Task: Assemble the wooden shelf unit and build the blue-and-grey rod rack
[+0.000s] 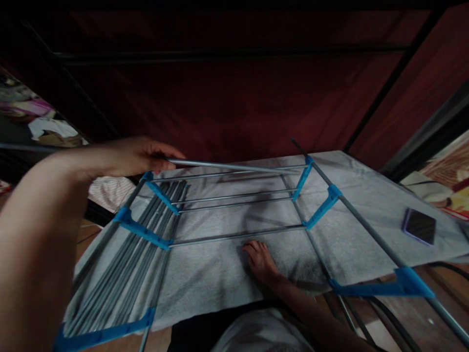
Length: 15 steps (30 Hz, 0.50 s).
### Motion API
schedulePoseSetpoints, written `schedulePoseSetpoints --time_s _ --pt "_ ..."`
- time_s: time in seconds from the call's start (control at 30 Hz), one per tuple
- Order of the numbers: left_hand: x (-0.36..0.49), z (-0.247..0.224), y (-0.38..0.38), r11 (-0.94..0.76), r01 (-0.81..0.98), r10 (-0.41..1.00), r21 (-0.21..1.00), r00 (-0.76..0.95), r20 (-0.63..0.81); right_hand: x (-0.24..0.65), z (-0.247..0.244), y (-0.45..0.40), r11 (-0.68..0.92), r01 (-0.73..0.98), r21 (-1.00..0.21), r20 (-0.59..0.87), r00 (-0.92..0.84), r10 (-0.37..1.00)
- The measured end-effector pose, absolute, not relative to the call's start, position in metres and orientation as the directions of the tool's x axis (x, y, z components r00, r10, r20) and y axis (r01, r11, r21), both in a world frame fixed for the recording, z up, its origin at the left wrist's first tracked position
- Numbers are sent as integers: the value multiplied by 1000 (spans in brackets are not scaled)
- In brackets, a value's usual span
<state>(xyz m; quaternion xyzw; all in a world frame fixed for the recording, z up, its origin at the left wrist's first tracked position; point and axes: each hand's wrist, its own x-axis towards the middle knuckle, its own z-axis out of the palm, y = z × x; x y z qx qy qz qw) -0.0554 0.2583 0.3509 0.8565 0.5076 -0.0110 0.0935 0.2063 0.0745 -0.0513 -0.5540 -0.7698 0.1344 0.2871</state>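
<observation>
My left hand (148,157), reaching in from the left, is closed around a long thin metal rod (223,166). The rod runs sideways above the far end of a frame of grey metal tubes (361,222) with blue plastic connectors (142,231). Several crossbars (238,236) join the frame's two sides. My right hand (261,261) rests on the grey cloth (216,278) inside the frame, below the nearest crossbar. Its fingers are loosely bent and apart, with nothing visible in them.
A bundle of loose metal rods (126,264) lies along the frame's left side. At the right, a phone (419,226) lies on the cloth. Dark red panels (234,107) stand behind the table, and piled clothes (51,128) show at the left edge.
</observation>
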Motion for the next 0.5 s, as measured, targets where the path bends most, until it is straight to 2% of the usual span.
schedulePoseSetpoints --time_s 0.1,0.27,0.37,0.5 --pt "-33 342 260 -512 813 782 276 575 -242 206 -53 75 348 778 -523 300 -214 930" --pt "7 305 241 -578 809 790 104 587 -175 207 -56 76 352 762 -543 312 -207 928" --pt "24 277 222 -597 798 783 84 602 -158 207 -56 77 352 749 -561 305 -208 929" --pt "29 241 201 -522 851 845 46 524 -108 209 -54 77 315 734 -601 269 -186 945"
